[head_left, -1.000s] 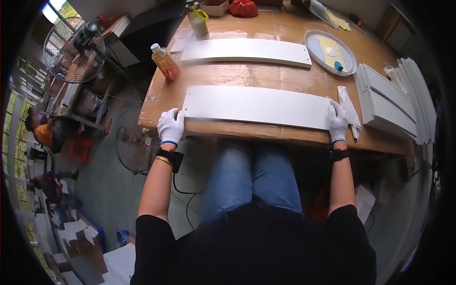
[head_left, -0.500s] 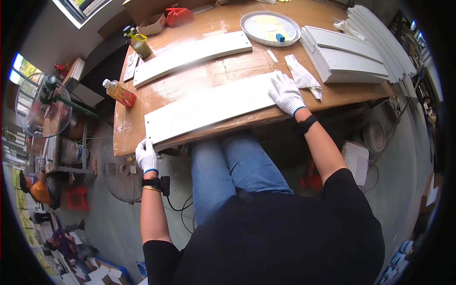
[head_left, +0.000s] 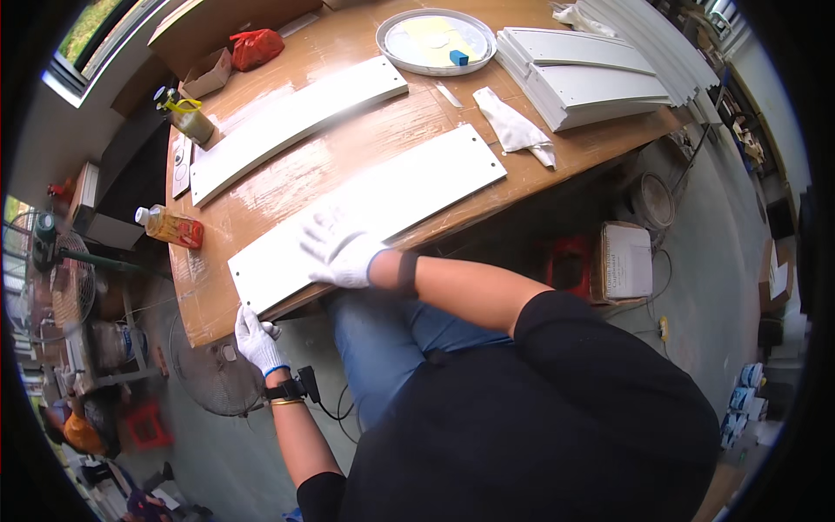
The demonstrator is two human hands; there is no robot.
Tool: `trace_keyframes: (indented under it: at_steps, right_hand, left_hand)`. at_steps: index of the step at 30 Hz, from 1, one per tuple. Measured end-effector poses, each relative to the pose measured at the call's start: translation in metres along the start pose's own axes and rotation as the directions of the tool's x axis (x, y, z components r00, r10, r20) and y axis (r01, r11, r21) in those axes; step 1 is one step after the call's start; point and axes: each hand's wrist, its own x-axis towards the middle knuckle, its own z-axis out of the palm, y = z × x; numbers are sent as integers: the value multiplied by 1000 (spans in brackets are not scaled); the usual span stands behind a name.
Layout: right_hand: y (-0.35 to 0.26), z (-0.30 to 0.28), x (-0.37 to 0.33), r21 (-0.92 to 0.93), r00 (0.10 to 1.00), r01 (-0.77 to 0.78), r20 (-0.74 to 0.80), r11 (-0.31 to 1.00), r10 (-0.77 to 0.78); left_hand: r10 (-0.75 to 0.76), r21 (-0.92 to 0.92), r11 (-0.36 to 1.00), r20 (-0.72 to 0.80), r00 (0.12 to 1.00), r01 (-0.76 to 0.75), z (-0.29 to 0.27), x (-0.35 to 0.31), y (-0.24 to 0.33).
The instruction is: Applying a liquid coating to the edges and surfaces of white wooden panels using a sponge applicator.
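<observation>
A long white board [head_left: 391,197] with small holes near its ends lies along the near edge of the table. My left hand [head_left: 258,341], in a white knit glove, pinches the board's near left corner, its fingertips on the edge. My right hand [head_left: 344,252], gloved the same way and slightly blurred, is spread over the left part of the board's top face, palm down. Whether it touches the surface or hovers just above it is hard to make out. Farther back lies a second white board [head_left: 296,130]. A crumpled white cloth [head_left: 513,130] rests beyond the near board's right end.
The brown-covered table [head_left: 209,296] holds a drink bottle [head_left: 170,228], a greenish bottle [head_left: 187,117], a red bag [head_left: 257,49] and a round white tray [head_left: 396,54] with a blue block [head_left: 458,57]. White boards are stacked [head_left: 591,83] at right. A fan [head_left: 65,261] stands left.
My right hand has swept left across the board from its right end. My left hand keeps its corner. The view has turned, so the table appears shifted left.
</observation>
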Motion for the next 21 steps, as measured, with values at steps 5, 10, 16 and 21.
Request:
trace_keyframes:
  at_steps: [5,10,16,21]
  right_hand:
    - [-44,23,3,54,941,324,-125,945,-315]
    - [-27,-18,-13,294,914,400,-57,868,-402]
    - [117,-117,-24,783,914,-116,-156,611,374]
    - [300,-179,-31,63,637,-466,-669,882,384]
  left_hand:
    - [-73,-22,997,2,997,73,8,-12,4]
    - [-68,-70,995,81,994,74,4,-7,2]
    - [-84,-36,996,46,995,86,3,-5,-1]
    - [-85,25,996,-28,996,86,22,-11,9]
